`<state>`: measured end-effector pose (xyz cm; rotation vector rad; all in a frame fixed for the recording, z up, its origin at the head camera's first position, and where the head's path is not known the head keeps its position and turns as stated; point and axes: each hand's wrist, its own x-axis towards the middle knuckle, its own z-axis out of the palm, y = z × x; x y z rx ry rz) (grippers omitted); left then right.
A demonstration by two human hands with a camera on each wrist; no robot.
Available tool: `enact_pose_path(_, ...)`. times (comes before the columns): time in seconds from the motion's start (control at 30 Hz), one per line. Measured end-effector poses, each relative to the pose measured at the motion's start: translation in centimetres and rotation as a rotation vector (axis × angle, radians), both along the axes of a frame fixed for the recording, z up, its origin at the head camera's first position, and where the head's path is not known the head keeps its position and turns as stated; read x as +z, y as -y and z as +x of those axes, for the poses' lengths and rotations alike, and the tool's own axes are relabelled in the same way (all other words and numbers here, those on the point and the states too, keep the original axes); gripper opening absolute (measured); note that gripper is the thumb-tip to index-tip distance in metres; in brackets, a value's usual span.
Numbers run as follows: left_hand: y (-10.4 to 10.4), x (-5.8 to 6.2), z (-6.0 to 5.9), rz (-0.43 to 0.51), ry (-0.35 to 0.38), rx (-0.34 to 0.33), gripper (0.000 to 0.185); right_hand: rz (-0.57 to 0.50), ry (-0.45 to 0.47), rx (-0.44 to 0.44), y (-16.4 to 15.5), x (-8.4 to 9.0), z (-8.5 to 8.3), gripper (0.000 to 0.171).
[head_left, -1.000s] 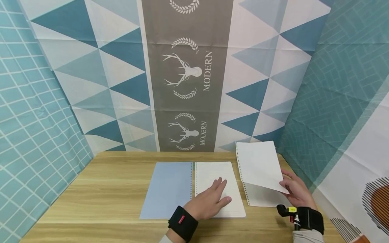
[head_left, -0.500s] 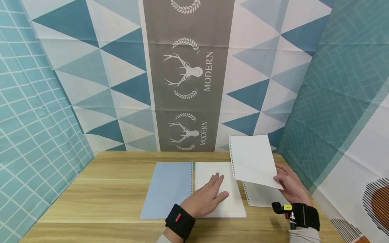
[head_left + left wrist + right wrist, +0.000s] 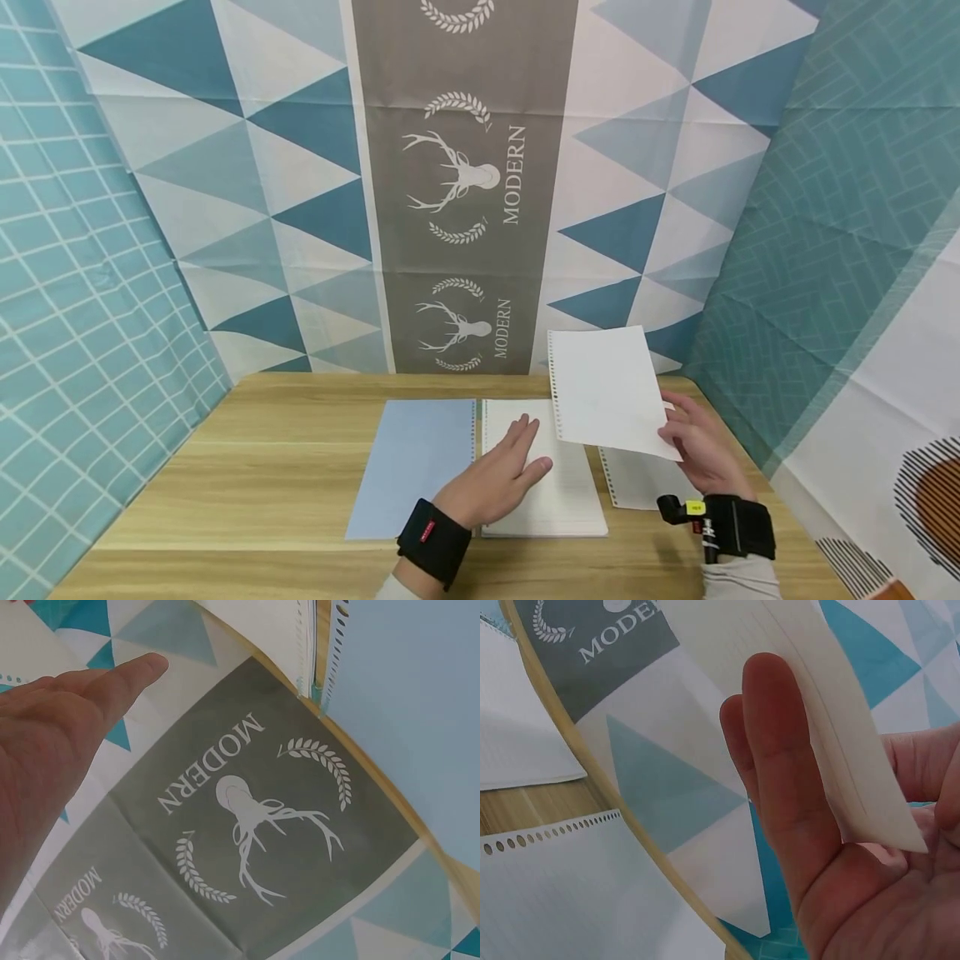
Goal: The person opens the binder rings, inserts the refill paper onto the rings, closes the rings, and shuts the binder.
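In the head view, the left hand [image 3: 491, 483] covers part of the lined notebook [image 3: 567, 500]; contact with the page cannot be determined. Left of the notebook, the near right part of the blue cover [image 3: 416, 467] is concealed by the left wrist and wristband [image 3: 435, 546]. The held sheet [image 3: 607, 387] conceals the notebook's far right corner and part of the loose sheet [image 3: 641, 477] right of the notebook. Lettering on the wristband's red label [image 3: 427, 532] is illegible. In the right wrist view, the top edge cuts off the held sheet, which hides the right hand's [image 3: 840, 847] thumb tip.
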<state>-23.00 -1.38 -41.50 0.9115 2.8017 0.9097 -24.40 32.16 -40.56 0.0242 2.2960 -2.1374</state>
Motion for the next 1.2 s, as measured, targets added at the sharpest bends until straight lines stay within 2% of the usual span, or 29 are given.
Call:
enact_pose_path(0.27,0.3,0.2,-0.3,0.016,0.013,0.011,0.085,0.012,-0.016,0.032,1.5,0.5,-0.3,0.068)
enact_pose_path(0.67,0.8,0.5,-0.5,0.04,0.018,0.028,0.077,0.042,-0.01,0.015,3.1,0.9,-0.6,0.066)
enact_pose_path(1.2,1.9,0.5,-0.9,0.071,0.024,0.018,0.078,0.088,0.001,0.012,4.6,1.0,-0.9,0.064)
